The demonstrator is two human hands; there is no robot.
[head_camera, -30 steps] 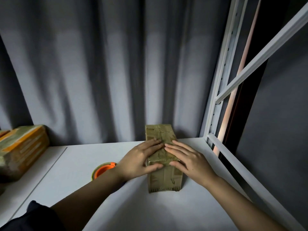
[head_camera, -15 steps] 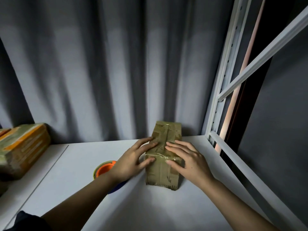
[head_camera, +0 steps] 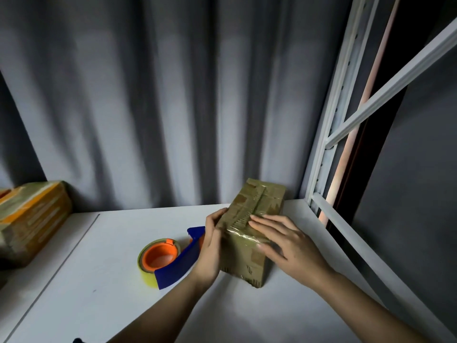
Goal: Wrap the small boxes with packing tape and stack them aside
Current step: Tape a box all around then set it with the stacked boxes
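1. The white table (head_camera: 103, 288) carries everything, and the taped cardboard box (head_camera: 249, 233) is the landmark. It lies near the table's back right corner, close to the white metal rack frame (head_camera: 321, 154), in front of the grey curtain (head_camera: 148, 95).

2. Compared with one second ago, the box is turned: its far end now points toward the rack frame, while before it pointed straight to the curtain. I judge that the person rotates it to press down a fresh band of clear tape across its middle, so the wrapping of this box is near its end.

3. Far to the left of the box, a stack of wrapped boxes with orange stripes (head_camera: 32, 219) waits at the table edge. This is probably where the finished box must go.

4. The tape dispenser (head_camera: 170, 258), with orange core, yellowish roll and blue handle, lies just to the left of the box. Before, the left arm hid most of it; now it is fully in view.

5. The left hand (head_camera: 210, 246) has moved from the top of the box to its left side. Its fingers curl over the upper left edge and hold the box steady.

6. The right hand (head_camera: 284, 241) stays on top, flat, fingers straight and spread, pressing the tape.
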